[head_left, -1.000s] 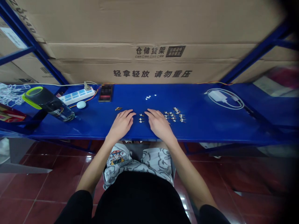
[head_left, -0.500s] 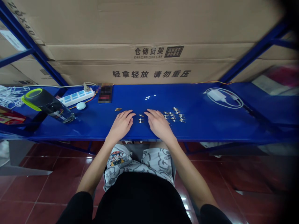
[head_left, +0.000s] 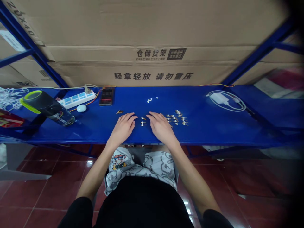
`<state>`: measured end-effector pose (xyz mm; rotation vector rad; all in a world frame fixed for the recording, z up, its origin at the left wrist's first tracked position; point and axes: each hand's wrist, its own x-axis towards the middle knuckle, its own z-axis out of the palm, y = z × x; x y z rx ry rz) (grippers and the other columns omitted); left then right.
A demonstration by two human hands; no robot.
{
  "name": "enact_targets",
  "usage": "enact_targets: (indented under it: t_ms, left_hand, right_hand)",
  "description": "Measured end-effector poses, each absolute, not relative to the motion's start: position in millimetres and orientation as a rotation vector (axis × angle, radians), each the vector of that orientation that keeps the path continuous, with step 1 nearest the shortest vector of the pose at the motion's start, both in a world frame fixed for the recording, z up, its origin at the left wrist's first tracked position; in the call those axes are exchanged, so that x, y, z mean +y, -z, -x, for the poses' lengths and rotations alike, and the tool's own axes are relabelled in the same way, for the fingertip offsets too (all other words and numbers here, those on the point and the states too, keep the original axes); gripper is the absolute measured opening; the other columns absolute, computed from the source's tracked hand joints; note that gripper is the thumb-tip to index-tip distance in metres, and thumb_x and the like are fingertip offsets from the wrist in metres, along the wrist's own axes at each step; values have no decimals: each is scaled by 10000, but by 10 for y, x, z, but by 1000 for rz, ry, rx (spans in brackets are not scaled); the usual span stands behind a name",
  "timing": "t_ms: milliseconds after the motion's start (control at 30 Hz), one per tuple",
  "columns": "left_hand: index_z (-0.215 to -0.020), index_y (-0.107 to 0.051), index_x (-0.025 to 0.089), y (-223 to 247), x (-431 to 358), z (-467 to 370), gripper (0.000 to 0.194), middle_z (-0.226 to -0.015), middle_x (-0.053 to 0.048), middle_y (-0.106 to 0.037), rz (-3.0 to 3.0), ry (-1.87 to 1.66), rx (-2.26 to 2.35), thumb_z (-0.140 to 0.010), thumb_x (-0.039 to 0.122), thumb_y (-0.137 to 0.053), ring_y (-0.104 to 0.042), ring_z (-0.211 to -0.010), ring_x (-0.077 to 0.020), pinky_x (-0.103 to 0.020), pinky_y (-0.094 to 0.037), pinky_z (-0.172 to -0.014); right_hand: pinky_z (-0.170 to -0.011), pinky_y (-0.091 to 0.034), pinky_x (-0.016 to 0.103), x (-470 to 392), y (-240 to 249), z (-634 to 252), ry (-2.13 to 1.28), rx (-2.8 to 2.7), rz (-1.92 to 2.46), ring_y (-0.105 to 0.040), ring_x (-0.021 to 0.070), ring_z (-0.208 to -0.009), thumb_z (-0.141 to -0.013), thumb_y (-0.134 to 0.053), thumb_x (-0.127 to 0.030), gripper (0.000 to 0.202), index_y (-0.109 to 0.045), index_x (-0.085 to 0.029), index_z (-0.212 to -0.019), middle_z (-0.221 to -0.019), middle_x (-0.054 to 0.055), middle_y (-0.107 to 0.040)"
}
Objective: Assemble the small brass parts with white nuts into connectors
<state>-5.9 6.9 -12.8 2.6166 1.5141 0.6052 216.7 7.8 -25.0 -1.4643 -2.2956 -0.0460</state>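
Observation:
My left hand [head_left: 123, 127] rests on the blue tabletop [head_left: 204, 126], fingers apart and holding nothing. Facing it, my right hand [head_left: 161, 127] lies with its fingers spread, also with nothing in it. Three small white-and-brass pieces [head_left: 142, 122] sit in a short column between the hands. Just beyond my left fingertips are thin brass pins [head_left: 120, 112]. Several more white-and-brass pieces [head_left: 175, 121] lie right of my right hand, which hides part of that group. Farther back are several small white bits [head_left: 149, 101].
At the left lie a dark bottle [head_left: 48, 107] with a green ring, a power strip [head_left: 77, 99], a pale round object [head_left: 81, 108] and a dark box [head_left: 106, 96]. A white charger with coiled cable [head_left: 220, 98] is at the right. Cardboard [head_left: 152, 34] stands behind.

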Motion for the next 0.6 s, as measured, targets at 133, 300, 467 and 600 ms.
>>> enact_targets:
  t_ms: [133, 300, 467, 600]
  left_hand:
    - [-1293, -619, 240, 118, 38, 36, 326, -1492, -84, -523, -2614, -617, 1646, -1041, 244, -413, -388, -1457, -299, -576, -259, -1221]
    - [-1263, -633, 213, 123, 1, 7, 313, -1508, -122, -493, -2533, -653, 1848, -1026, 330, -465, -370, -1455, -375, -644, -259, -1193]
    - [-1230, -639, 183, 142, -11, -3, 312, -1511, -162, -482, -2504, -747, 1904, -1003, 355, -512, -422, -1412, -388, -626, -321, -1160]
    - [-1207, -640, 191, 154, -11, -1, 305, -1471, -164, -528, -2486, -804, 1926, -997, 383, -527, -456, -1388, -386, -627, -364, -1132]
  right_hand:
    - [-1197, -357, 513, 78, 256, -2162, 34, -2284, 1458, -534, 290, -1354, -982, -369, -132, 462, -616, -102, -1371, -1453, 153, -584]
    - [-1184, -369, 545, 76, 247, -2160, 8, -2275, 1450, -527, 285, -1365, -966, -371, -124, 475, -618, -124, -1372, -1451, 156, -587]
    - [-1183, -372, 543, 70, 239, -2162, 3, -2280, 1453, -527, 284, -1367, -967, -372, -125, 470, -617, -124, -1369, -1450, 152, -588]
    - [-1180, -373, 545, 76, 238, -2165, 3, -2274, 1467, -524, 277, -1369, -974, -364, -130, 467, -617, -137, -1367, -1453, 141, -587]
